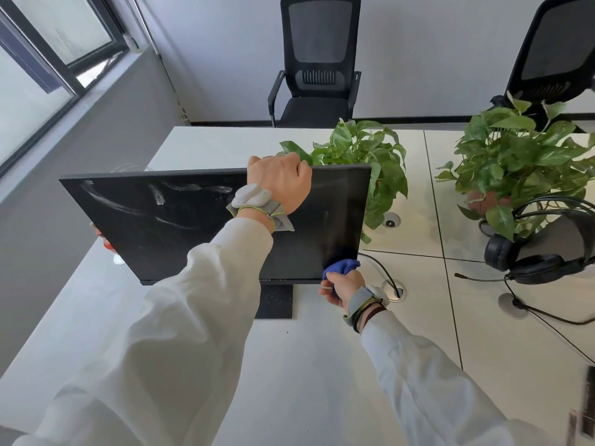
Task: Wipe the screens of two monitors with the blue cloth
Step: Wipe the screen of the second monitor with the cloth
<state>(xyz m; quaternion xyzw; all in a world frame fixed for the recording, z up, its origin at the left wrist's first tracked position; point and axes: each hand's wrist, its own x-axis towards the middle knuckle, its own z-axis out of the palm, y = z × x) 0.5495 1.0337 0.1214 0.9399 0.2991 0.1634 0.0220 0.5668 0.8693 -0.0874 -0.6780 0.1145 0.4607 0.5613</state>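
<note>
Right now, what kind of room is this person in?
Most likely an office. A computer monitor stands on a white desk, a black mesh office chair stands beyond the desk, and a headset with a microphone lies to the right.

Fingertips of the left hand (278, 178) behind the monitor (154, 220)

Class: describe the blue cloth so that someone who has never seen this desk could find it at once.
Find the black monitor on the white desk. At its lower right corner, the right hand grips a bunched blue cloth against the screen. It is the only blue thing there.
</note>
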